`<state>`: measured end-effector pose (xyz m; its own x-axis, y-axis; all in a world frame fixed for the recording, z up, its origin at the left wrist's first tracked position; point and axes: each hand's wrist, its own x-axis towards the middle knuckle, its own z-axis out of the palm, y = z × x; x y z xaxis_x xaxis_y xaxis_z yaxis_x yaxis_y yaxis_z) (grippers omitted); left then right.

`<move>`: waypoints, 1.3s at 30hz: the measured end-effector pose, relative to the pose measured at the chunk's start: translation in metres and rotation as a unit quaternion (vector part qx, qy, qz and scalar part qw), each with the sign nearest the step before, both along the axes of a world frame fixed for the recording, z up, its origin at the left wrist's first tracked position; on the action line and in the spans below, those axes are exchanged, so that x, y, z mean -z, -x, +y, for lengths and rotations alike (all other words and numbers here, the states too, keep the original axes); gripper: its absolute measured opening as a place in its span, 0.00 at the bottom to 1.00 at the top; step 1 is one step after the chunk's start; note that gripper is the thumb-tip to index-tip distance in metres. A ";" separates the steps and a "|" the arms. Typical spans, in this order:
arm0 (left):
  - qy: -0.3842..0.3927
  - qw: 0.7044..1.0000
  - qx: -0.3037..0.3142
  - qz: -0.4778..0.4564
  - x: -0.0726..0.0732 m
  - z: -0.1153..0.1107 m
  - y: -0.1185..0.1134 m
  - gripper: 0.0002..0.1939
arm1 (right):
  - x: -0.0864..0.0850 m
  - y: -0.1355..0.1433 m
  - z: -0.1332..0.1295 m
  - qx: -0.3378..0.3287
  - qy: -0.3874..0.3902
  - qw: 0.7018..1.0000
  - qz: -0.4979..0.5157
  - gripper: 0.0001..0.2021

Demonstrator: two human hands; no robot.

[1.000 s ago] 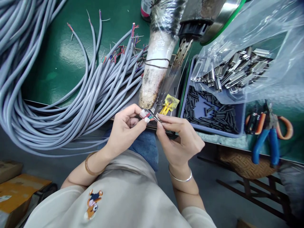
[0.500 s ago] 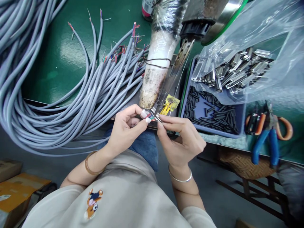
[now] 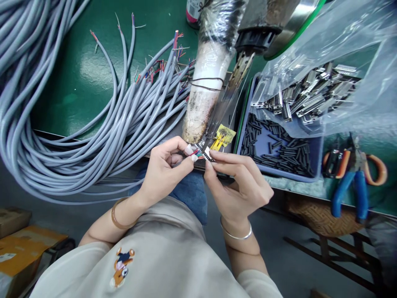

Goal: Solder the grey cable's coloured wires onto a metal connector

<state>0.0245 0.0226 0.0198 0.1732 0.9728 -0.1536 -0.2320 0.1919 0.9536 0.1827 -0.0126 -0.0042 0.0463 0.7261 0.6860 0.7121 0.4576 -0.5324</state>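
Both hands — right hand (image 3: 240, 184) fingers straighter now.

pink-labelled bottle (image 3: 192, 7), print seemingly too blurred to read

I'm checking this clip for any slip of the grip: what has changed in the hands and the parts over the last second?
Very little. The right hand has shifted slightly to the right, its fingers a bit more stretched along the small connector. The left hand keeps pinching the coloured wires at the same spot. Nothing was let go. The grey cables, blue tray and pliers lie as before.
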 end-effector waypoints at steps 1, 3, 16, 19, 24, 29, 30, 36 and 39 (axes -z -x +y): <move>0.007 1.000 0.003 0.008 0.001 0.000 0.000 0.14 | 0.001 -0.001 -0.001 0.001 -0.002 1.000 -0.007 0.11; 0.018 0.999 0.008 0.025 0.003 0.000 0.000 0.12 | 0.002 -0.002 -0.002 -0.003 -0.009 1.000 -0.020 0.12; 0.091 0.991 0.089 -0.038 0.000 -0.015 0.010 0.14 | 0.019 -0.024 -0.023 -0.060 -0.080 0.989 0.111 0.04; 0.108 0.984 0.112 -0.090 -0.002 -0.017 0.015 0.17 | 0.015 -0.028 -0.026 -0.101 -0.080 0.988 0.081 0.11; 0.179 0.947 0.224 -0.147 -0.005 -0.019 0.024 0.21 | 0.014 -0.021 -0.030 -0.195 -0.006 0.980 0.041 0.07; 0.121 0.968 0.190 -0.114 -0.008 -0.028 0.025 0.20 | 0.017 -0.009 -0.037 -0.109 0.012 0.989 0.097 0.07; 0.093 0.977 0.165 -0.102 -0.007 -0.031 0.025 0.20 | 0.015 -0.006 -0.037 -0.085 0.024 0.990 0.113 0.06; -0.160 0.980 0.117 -0.033 0.007 -0.036 0.026 0.08 | -0.006 0.001 -0.026 -0.105 0.191 0.943 0.250 0.10; -0.266 0.953 0.128 0.062 0.018 -0.036 0.026 0.08 | -0.012 0.002 -0.023 -0.095 0.205 0.946 0.234 0.10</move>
